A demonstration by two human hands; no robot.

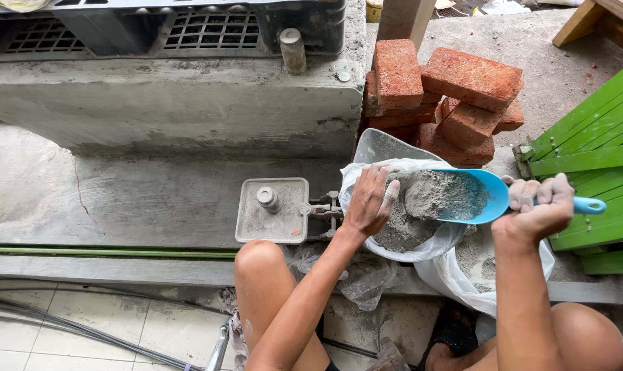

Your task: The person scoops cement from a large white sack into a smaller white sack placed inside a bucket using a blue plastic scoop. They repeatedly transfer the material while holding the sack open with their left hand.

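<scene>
Over on the left, a small grey metal plate [272, 211] with a round knob sits flat on the concrete ledge [119, 199], a little valve fitting sticking out of its right edge. Just beside that, the person's left hand [370, 203] rests on the rim of a white plastic bag [421, 249], fingers [392, 194] spread and curled over the edge, dusted grey, pinning the bag's mouth open rather than gripping anything tightly. Inside the bag lies a heap of grey cement powder [401, 230]. Right above it hangs a blue plastic scoop [478, 196], heaped with the same powder and tilted toward the bag's opening. The right hand [537, 209] is wrapped fully closed around the scoop's handle, whose end pokes out past the knuckles. A second white bag seems to sit below it, though it is partly hidden. Behind stands a stack of red bricks [449, 89], and at the far right green wooden slats [593, 158].
</scene>
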